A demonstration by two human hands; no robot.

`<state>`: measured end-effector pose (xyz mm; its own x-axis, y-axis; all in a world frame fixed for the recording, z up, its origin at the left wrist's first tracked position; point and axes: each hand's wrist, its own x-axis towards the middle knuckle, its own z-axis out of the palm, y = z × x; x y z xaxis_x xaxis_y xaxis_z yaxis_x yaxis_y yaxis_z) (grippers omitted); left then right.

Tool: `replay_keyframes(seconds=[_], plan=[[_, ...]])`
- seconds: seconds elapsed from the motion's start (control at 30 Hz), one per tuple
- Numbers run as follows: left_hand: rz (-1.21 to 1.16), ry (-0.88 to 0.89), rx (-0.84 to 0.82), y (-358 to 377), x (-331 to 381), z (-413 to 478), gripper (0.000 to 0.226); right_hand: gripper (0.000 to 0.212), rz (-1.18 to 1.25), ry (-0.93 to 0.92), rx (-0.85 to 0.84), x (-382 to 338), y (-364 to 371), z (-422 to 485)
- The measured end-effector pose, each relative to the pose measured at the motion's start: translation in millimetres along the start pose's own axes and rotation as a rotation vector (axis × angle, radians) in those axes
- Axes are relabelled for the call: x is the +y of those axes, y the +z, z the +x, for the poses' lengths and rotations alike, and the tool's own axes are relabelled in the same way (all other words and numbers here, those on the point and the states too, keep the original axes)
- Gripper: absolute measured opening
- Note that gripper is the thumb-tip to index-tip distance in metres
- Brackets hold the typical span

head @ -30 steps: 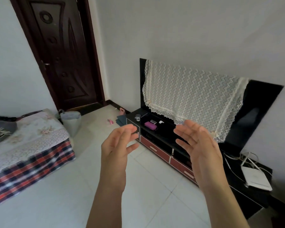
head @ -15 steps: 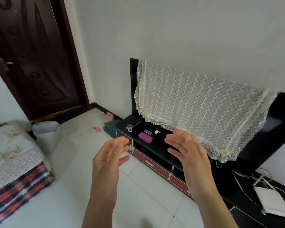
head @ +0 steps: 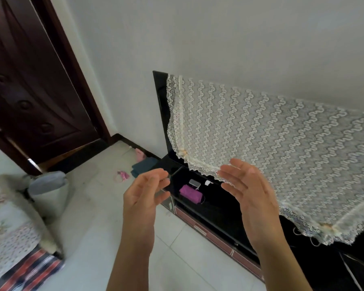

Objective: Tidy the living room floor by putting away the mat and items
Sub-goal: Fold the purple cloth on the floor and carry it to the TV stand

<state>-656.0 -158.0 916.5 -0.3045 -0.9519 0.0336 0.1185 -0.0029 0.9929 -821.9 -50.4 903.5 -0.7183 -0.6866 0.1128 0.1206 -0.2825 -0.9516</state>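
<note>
A folded dark teal mat (head: pixel 144 166) lies on the white tile floor against the left end of the black TV stand (head: pixel 206 208). Beside it on the floor are a small pink item (head: pixel 122 175) and a pink slipper (head: pixel 139 154) near the wall. My left hand (head: pixel 144 196) and my right hand (head: pixel 250 194) are raised in front of me, palms facing each other, fingers relaxed, holding nothing. Both hands are well short of the floor items.
A TV draped in white lace cloth (head: pixel 271 148) stands on the TV stand, which carries a purple pouch (head: pixel 190 193). A grey bin (head: pixel 48 192) stands left, next to a couch with a floral cover (head: pixel 11 227). A dark wooden door (head: pixel 29 85) is behind.
The view has swung right and closer toward the TV stand and the floor items. Both hands stay raised and empty in the same pose.
</note>
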Motion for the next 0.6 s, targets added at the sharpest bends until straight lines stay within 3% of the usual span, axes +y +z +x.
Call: replay_keyframes(seconds=[0.23,0.3,0.6], plan=[[-0.016,-0.063,-0.036,0,-35,128,0.037,0.036,-0.096,0.065,0.141,60,22,101],[-0.028,-0.097,-0.067,-3,-51,168,0.031,0.038,-0.115,0.05,0.16,78,38,127],[-0.07,-0.226,-0.36,10,-131,347,0.022,0.048,-0.238,0.031,0.27,167,88,228]])
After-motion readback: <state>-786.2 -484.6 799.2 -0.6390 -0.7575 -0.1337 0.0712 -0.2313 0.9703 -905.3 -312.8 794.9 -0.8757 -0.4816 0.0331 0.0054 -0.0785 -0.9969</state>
